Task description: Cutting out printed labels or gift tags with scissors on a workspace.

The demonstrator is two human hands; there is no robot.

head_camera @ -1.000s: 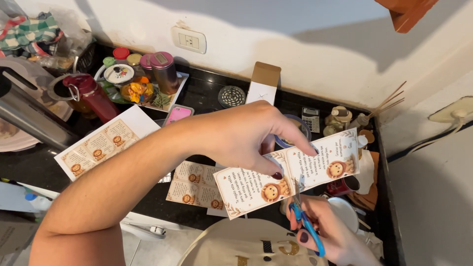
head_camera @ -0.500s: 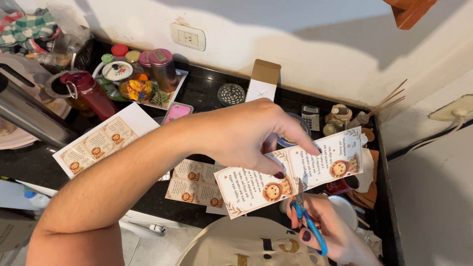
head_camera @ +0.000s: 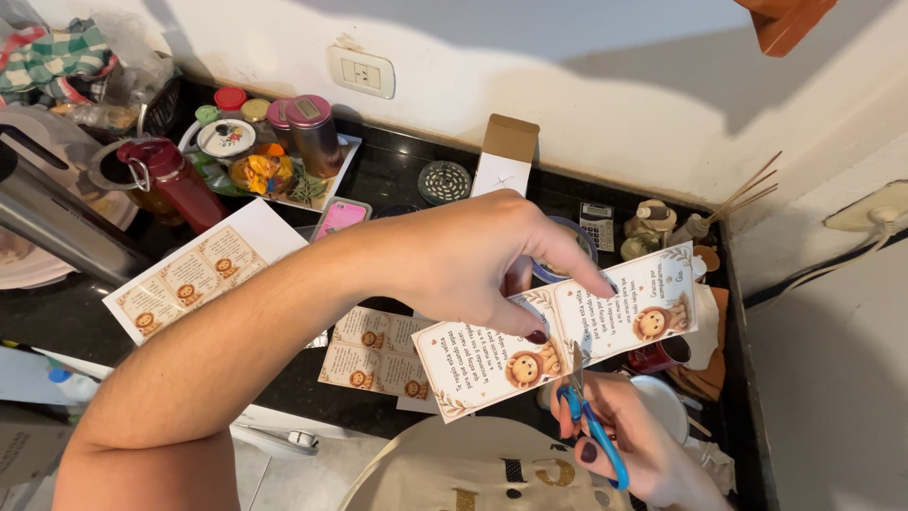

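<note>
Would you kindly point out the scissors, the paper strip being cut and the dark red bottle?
scissors (head_camera: 594, 437), head view, blue handle.
paper strip (head_camera: 473, 364), head view, left card.
dark red bottle (head_camera: 184, 186), head view, body.

The card strip (head_camera: 558, 336) hangs above the desk (head_camera: 397, 175), scissors (head_camera: 588, 431) just near of it. More card sheets (head_camera: 203, 270) lie left; jars (head_camera: 303, 132) stand far left by the wall

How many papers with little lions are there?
3: the strip held by the left hand at the scissors, one sheet left, another under the arm. Others may hide.
</note>
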